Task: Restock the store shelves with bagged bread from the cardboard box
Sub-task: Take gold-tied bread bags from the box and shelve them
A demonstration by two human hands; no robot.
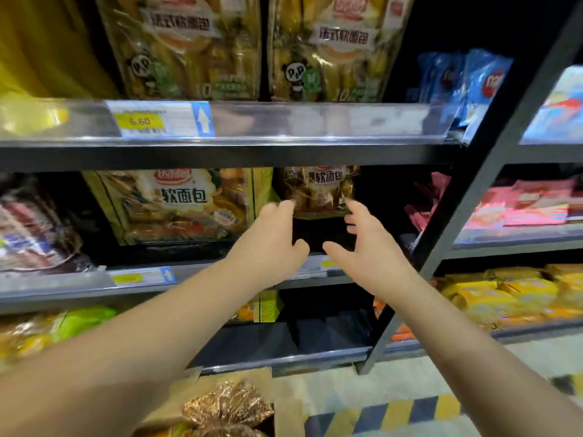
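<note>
A small brown bag of bread (318, 190) stands upright, set back on the middle shelf (79, 282). My left hand (271, 241) reaches in with its fingertips at the bag's lower left corner. My right hand (369, 250) is spread, its index fingertip touching the lower right corner; neither hand closes around the bag. Below my arms, the cardboard box (233, 376) sits on the floor with more shiny brown bread bags (227, 402) inside.
A larger yellow-green bread bag (183, 206) stands left of the brown one, with dark free space to its right. Two tall bread bags (189, 45) fill the upper shelf. A slanted grey shelf post (473, 190) separates the neighbouring rack of pink packs (530, 206) and yellow packs (504, 294).
</note>
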